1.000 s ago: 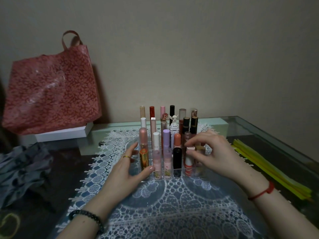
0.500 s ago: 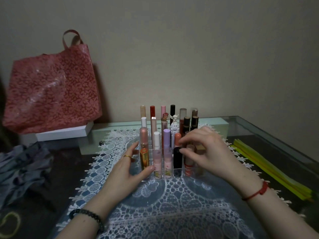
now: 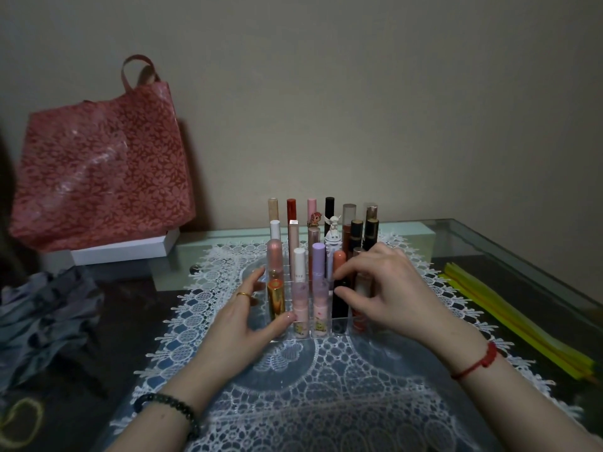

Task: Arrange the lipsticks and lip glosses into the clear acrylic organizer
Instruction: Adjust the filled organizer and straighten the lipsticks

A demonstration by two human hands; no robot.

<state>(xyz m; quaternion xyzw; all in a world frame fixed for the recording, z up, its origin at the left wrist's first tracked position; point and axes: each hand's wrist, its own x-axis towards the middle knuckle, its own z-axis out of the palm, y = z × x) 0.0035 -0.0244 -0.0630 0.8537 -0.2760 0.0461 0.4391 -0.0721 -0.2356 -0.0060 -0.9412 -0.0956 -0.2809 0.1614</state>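
The clear organizer [image 3: 339,331] stands on the table [image 3: 509,256], a grid of small cells packed with upright tubes. Its front row, from the left, holds a gold lipstick [image 3: 275,301], a pink gloss with a white cap [image 3: 299,288], a pink gloss with a lilac cap [image 3: 319,282], a black tube [image 3: 341,301] and a clear tube [image 3: 361,298] with a reddish bottom. Behind them rise a peach gloss [image 3: 275,259], an orange-capped tube [image 3: 339,259], a white figurine-topped tube [image 3: 332,233] and two dark gold-banded lipsticks [image 3: 356,230]. The back row shows beige, red, pink and black caps.

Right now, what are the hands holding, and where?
Fingers of the right hand pinch a lip gloss tube near its top. The left hand only rests against the organizer.
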